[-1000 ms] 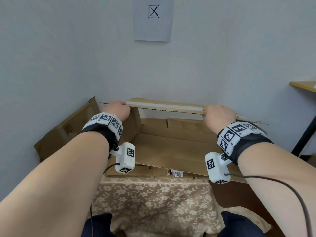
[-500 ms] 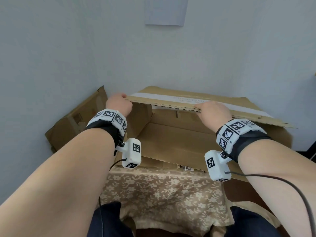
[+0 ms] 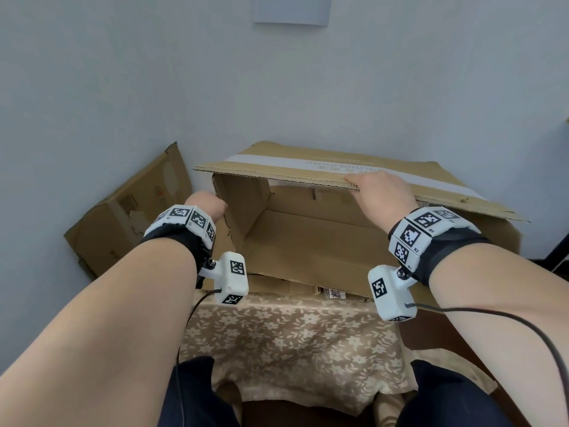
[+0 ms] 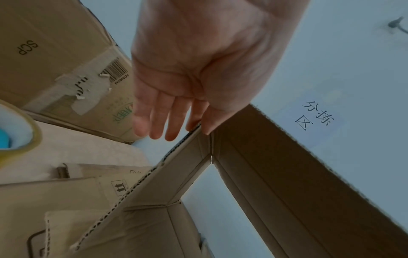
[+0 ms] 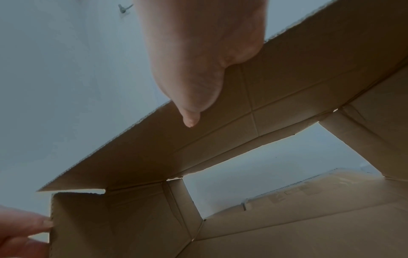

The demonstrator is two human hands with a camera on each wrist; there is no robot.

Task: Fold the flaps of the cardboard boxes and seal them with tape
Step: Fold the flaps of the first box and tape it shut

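Both hands held the far flap (image 3: 354,177) raised a second ago; now the left hand (image 3: 204,204) has dropped to the short left side flap (image 4: 154,183), fingers loosely extended with the thumb at its top edge, so that flap looks likely to fold next. Meanwhile the right hand (image 3: 381,191) pinches the far flap's near edge, thumb underneath (fingers on top are hidden), holding it roughly level. On the floral cloth (image 3: 286,340), the cardboard box (image 3: 308,241) lies on its side, its mouth facing the person and long axis running left to right.
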